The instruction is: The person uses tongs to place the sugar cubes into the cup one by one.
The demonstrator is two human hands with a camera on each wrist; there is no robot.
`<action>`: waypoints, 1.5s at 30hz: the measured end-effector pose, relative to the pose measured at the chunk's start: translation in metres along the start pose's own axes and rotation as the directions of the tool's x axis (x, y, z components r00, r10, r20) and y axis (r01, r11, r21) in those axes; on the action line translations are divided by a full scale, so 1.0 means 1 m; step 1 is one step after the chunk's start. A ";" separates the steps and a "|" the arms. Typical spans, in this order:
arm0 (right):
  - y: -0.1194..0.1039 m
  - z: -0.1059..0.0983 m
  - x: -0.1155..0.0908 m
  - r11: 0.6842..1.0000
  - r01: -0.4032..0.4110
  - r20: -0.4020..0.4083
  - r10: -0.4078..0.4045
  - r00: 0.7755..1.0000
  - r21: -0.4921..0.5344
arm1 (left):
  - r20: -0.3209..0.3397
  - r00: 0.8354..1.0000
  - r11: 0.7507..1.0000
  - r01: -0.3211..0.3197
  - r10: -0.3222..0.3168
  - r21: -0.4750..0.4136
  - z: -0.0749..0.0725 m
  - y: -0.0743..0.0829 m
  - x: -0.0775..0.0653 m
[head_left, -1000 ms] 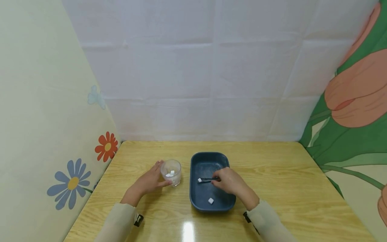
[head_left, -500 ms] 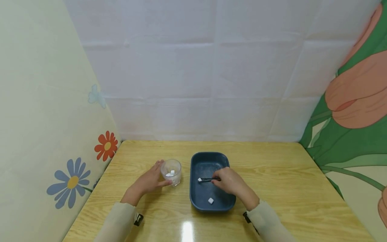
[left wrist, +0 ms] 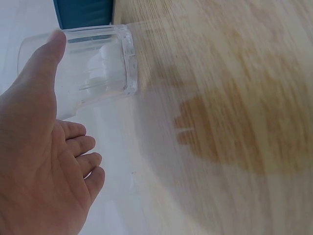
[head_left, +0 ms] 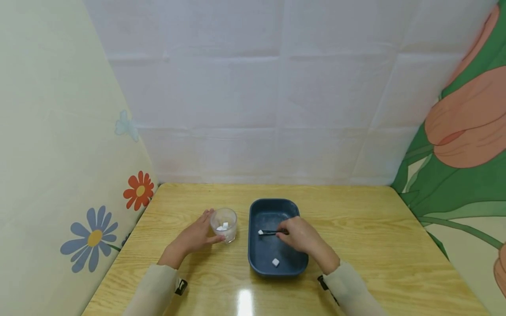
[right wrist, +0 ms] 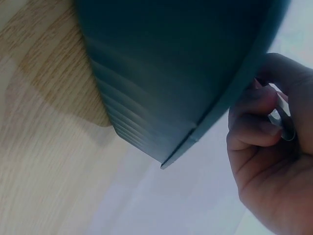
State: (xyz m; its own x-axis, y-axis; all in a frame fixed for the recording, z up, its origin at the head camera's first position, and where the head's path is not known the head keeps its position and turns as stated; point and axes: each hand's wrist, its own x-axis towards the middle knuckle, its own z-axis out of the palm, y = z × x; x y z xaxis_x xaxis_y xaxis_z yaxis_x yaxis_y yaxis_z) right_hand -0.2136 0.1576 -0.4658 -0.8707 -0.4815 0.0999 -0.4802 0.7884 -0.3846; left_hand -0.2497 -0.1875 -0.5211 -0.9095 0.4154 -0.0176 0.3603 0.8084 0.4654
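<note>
My left hand (head_left: pixel 196 235) holds a clear glass (head_left: pixel 231 235) steady on the table, thumb on the near side and fingers on the far side. Several white cubes (head_left: pixel 224 226) lie inside the glass. In the left wrist view the thumb lies along the glass wall (left wrist: pixel 78 54). My right hand (head_left: pixel 301 236) pinches dark tweezers (head_left: pixel 272 232) over a dark blue tray (head_left: pixel 272 273). Between the tweezer tips is a white cube (head_left: pixel 260 232). Another white cube (head_left: pixel 275 262) lies on the tray floor near its front. The right wrist view hides the tips behind the tray wall (right wrist: pixel 166 73).
Both glass and tray stand on a wooden table (head_left: pixel 363 219), the tray just right of the glass. A white cloth backdrop (head_left: pixel 253 109) hangs behind the table's far edge. Flower-patterned panels (head_left: pixel 79 153) flank it on both sides.
The tweezers and their cube have shifted slightly toward the far side of the tray, the right hand with them. The left hand and glass stay in place.
</note>
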 end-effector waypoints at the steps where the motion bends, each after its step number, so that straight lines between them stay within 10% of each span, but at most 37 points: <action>1: 0.000 -0.001 0.000 1.000 0.000 0.000 0.000 1.000 0.000 | 0.000 1.000 1.000 -0.001 0.001 0.001 0.000 0.000 0.000; 45: -0.026 -0.037 0.015 1.000 0.004 -0.042 -0.004 0.999 0.003 | -0.002 1.000 1.000 -0.001 0.001 0.002 0.002 -0.005 0.000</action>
State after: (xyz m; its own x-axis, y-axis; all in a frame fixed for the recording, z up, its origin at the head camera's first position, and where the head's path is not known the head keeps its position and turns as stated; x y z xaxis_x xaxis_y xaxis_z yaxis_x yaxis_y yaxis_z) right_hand -0.2179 0.1438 -0.4202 -0.8723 -0.4685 0.1400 -0.4837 0.7851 -0.3869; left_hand -0.2514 -0.1901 -0.5254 -0.9096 0.4153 -0.0156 0.3614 0.8090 0.4635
